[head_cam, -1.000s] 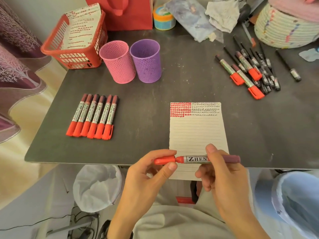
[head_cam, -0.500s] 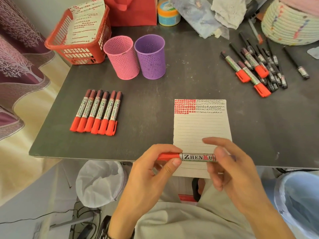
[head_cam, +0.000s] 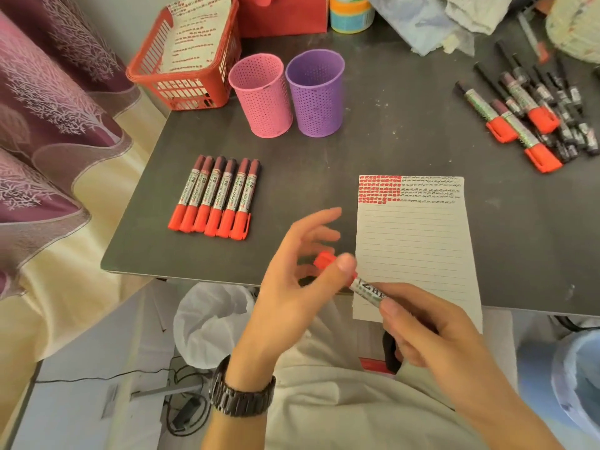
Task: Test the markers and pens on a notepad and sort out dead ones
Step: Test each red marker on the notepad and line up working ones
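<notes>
A red-capped marker (head_cam: 368, 286) hangs tilted over the near table edge, cap up-left. My right hand (head_cam: 431, 339) grips its barrel. My left hand (head_cam: 292, 287) has its thumb on the red cap with lower fingers curled behind it, while the index finger is stretched out. The lined notepad (head_cam: 412, 241) lies just behind, with red and black test marks along its top. A neat row of several red-capped markers (head_cam: 214, 198) lies at the left. A loose pile of red markers and black pens (head_cam: 526, 115) lies at the far right.
A pink cup (head_cam: 261, 95) and a purple cup (head_cam: 316, 92) stand at the back of the dark table (head_cam: 324, 164). A red basket (head_cam: 185, 69) holds marked paper. Below the edge are a white-lined bin (head_cam: 211, 319) and a blue-lined bin (head_cam: 578, 378).
The marker has tilted from level to cap-up-left. My left fingers have spread, leaving the thumb on the cap. My right hand slid lower on the barrel.
</notes>
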